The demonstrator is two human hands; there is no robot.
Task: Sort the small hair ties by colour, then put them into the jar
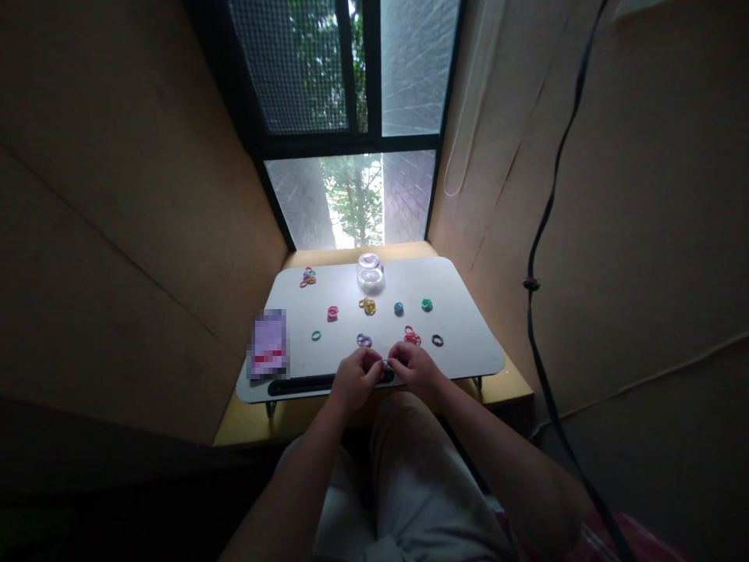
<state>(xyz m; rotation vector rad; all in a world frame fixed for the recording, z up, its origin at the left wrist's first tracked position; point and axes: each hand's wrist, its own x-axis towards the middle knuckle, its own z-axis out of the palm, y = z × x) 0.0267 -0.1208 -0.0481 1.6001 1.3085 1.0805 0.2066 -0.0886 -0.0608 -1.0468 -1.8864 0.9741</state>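
Observation:
My left hand (355,378) and my right hand (413,367) meet at the near edge of a small white lap table (468,328). Both are closed in a pinch on a small dark thing (386,365) between them, too small to name. Little piles of coloured rubber bands lie on the table: purple (363,340), red (412,337), yellow (368,305), blue (399,308), green (427,304), pink (332,313) and a mixed pile (307,277) at the far left. A clear glass jar (370,271) stands at the far edge.
A purple and white card (268,343) rests on the table's left side. A dark slot (301,385) runs along the near edge. Wooden panels close in both sides, a window is ahead, and a black cable (541,273) hangs at the right.

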